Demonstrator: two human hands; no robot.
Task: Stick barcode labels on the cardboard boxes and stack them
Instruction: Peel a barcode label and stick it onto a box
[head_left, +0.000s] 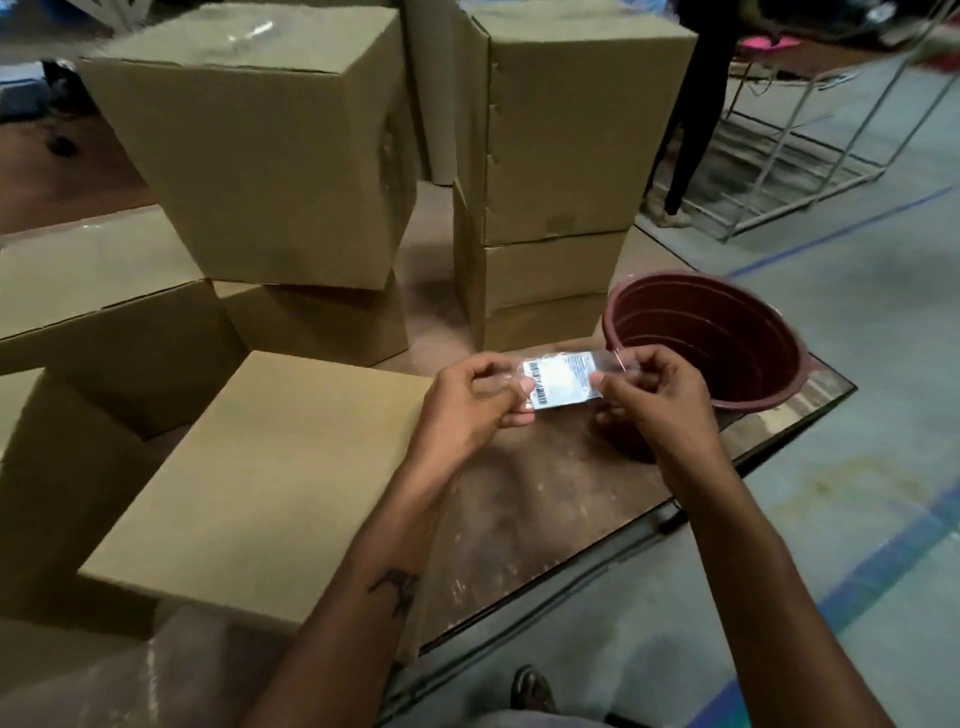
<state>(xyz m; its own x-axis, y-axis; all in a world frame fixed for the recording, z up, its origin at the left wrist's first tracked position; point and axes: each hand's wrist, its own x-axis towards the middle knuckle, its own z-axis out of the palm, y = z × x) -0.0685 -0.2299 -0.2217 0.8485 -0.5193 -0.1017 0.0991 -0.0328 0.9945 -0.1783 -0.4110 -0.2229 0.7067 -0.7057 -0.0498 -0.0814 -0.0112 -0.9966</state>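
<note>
**Label pinched, box waiting**

Above the tabletop (545, 499), between the nearest cardboard box (260, 483) and the brown bucket (711, 343), I hold one barcode label (563, 378) stretched flat. My left hand (478, 400) pinches its left end, my right hand (649, 395) pinches its right end, fingers curled on both. The label touches no box yet. The box beside my left hand shows a bare top, and more boxes stand stacked (545, 208) behind. I judge the risks as these: the sticky film could fold onto itself or cling to my fingers, and laying it down unevenly could crease the barcode or set it crooked.
</note>
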